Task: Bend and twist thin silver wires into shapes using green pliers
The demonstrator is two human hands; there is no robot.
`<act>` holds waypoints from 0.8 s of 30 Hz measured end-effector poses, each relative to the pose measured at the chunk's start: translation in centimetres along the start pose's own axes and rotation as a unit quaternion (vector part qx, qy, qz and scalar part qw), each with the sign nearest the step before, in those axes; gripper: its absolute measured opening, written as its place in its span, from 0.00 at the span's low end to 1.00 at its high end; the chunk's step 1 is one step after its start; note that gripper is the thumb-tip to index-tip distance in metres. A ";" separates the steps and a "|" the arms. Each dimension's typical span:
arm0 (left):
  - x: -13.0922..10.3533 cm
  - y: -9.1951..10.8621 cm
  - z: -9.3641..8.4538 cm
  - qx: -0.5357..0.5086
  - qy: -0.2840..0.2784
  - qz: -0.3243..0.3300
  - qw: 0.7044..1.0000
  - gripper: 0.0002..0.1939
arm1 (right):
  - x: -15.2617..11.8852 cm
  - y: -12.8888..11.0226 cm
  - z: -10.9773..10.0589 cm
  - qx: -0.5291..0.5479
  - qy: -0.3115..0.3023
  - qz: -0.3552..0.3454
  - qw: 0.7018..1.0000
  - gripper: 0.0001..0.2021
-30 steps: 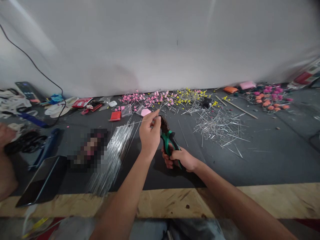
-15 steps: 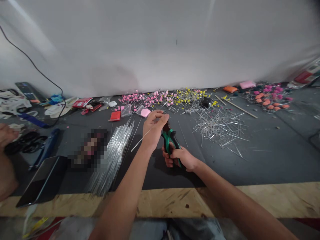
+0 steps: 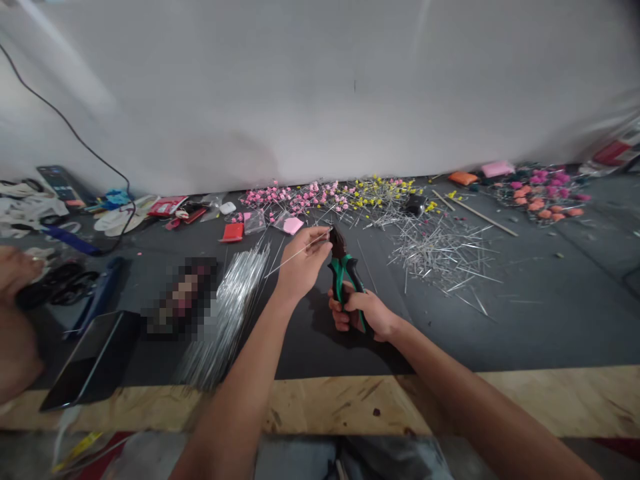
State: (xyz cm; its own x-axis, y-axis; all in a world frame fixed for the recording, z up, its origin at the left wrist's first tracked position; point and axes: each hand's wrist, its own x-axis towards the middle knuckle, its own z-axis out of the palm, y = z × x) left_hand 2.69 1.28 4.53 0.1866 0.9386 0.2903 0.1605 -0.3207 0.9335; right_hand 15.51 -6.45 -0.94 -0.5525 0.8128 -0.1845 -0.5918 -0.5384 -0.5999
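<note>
At frame centre, a thin wire (image 3: 278, 267) is pinched by the left hand (image 3: 301, 265), apparently to steady its end near the pliers (image 3: 338, 272) gripped in the right hand (image 3: 369, 310); contact cannot be confirmed. A wire bundle (image 3: 234, 293) is laid left of centre, seemingly for reach.

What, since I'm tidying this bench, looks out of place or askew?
The loose wire pile right of the green-handled pliers looks askew: its pieces cross at all angles, unlike the aligned wire bundle on the left.
</note>
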 end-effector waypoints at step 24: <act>3.1 0.8 -3.0 0.243 0.033 0.165 0.955 0.06 | -0.1 0.0 0.2 -0.028 -0.008 0.011 1.000 0.15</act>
State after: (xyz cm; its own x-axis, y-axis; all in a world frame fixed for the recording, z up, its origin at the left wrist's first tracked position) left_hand 0.52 4.29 6.75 0.2455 0.7771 0.5795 0.5384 -0.6064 0.5851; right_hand 15.48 -6.57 -0.73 -0.5749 0.7969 -0.1855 -0.5462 -0.5426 -0.6381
